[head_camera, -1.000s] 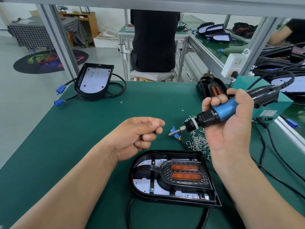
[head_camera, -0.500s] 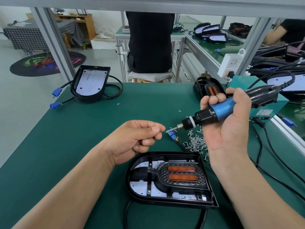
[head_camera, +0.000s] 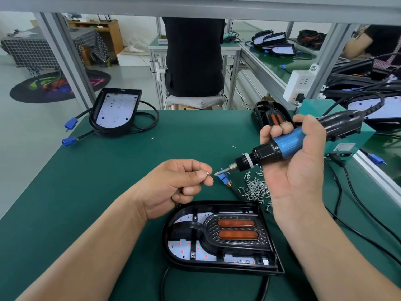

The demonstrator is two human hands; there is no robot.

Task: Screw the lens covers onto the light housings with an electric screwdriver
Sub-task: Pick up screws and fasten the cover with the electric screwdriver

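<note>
While both grips are full, the housing lies below them

Between thumb and forefinger the left grip (head_camera: 173, 187) pinches one small screw (head_camera: 207, 173), just short of the bit of the electric screwdriver (head_camera: 288, 143), whose blue barrel the right grip (head_camera: 299, 170) wraps. Beneath both, on the green bench (head_camera: 108, 181), the black light housing (head_camera: 173, 255) holds its lens cover (head_camera: 236, 229). Loose screws (head_camera: 256, 190) lie just beyond it.

Bright even daylight from the far left, soft shadows under the forearms, sharp focus, wide-angle bowing at edges
</note>
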